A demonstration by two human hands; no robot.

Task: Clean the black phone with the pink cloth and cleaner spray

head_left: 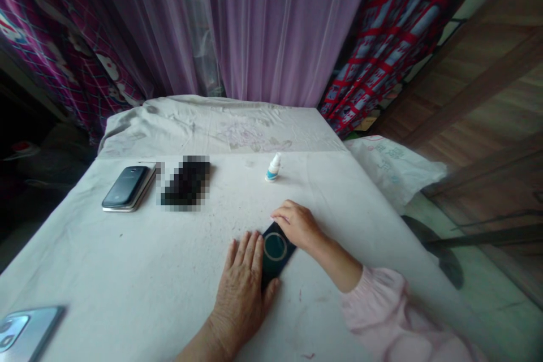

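Note:
A dark phone [275, 251] with a round ring on its back lies on the white cloth-covered table [169, 271]. My left hand [244, 283] lies flat beside it on the left, fingers stretched out, its edge and thumb touching the phone. My right hand [299, 225] rests over the phone's far right end with its fingers curled down on it. A small white dropper bottle [274, 167] stands upright further back.
A dark smartphone on a light case [127, 188] lies at the back left beside a blurred dark object [185, 182]. Another phone [25, 331] shows at the near left corner. Purple curtains [263, 28] hang behind; a white bag [392, 167] sits to the right.

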